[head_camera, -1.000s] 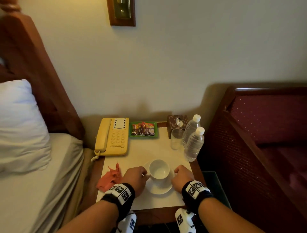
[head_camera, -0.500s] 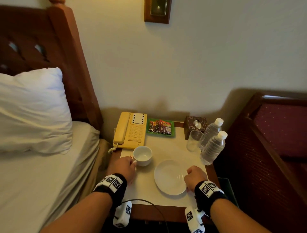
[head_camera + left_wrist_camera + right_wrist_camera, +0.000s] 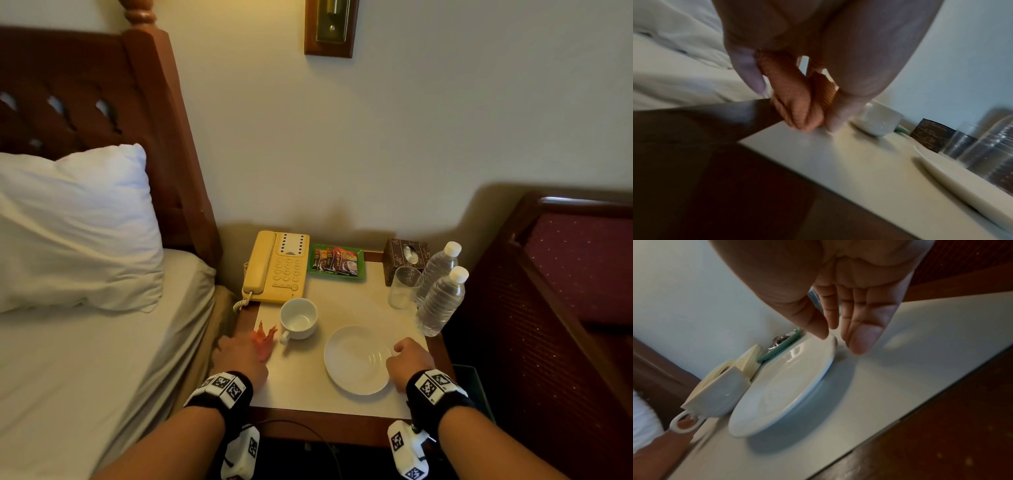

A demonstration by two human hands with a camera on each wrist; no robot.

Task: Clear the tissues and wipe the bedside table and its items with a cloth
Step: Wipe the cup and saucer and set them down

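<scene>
An orange cloth (image 3: 263, 340) lies bunched at the bedside table's (image 3: 301, 394) left edge, and my left hand (image 3: 246, 353) pinches it between thumb and fingers (image 3: 835, 120), pressed to the white tabletop. The empty white cup (image 3: 298, 318) stands just behind the cloth, in front of the phone, with nothing holding it. The white saucer (image 3: 356, 359) lies flat at centre right. My right hand (image 3: 399, 356) is at its right rim; in the right wrist view its fingers (image 3: 861, 340) are straight and the thumb touches the saucer (image 3: 781, 386) rim. A brown tissue box (image 3: 406, 255) stands at the back right.
A yellow phone (image 3: 275, 267) and a green tray of sachets (image 3: 337, 262) sit along the wall. A drinking glass (image 3: 404, 287) and two water bottles (image 3: 442, 301) crowd the right edge. The bed and pillow (image 3: 75, 226) are left; a dark wooden chair (image 3: 565, 291) is right.
The cup left the saucer and now stands by the phone. My left hand let go of the cup and took hold of the orange cloth. My right hand stayed at the saucer's rim.
</scene>
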